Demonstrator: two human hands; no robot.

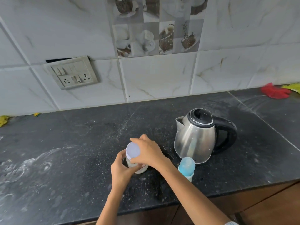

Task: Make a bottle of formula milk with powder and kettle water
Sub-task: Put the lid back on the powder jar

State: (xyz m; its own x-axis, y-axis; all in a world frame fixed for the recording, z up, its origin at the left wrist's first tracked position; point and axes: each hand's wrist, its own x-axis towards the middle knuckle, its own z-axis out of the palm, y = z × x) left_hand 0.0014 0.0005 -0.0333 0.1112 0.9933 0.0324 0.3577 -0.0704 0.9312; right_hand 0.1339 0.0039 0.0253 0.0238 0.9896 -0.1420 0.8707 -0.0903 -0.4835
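A clear jar of pale powder (140, 170) stands on the black counter (81, 143), topped by a pale lavender lid (133, 151). My left hand (121, 168) wraps the jar's body from the left. My right hand (148, 151) grips the lid's rim from the right, fingers curled over it. A baby bottle with a blue cap (187, 167) stands upright just right of the jar, near my right forearm. A steel kettle (196, 137) with a black lid and handle stands behind the bottle, spout to the left.
The tiled wall carries a switch and socket plate (73, 73) at the left. A red cloth (275, 91) and a yellow one (293, 86) lie at the far right, and a yellow scrap (3, 120) at the far left. The counter's front edge runs just below my forearms.
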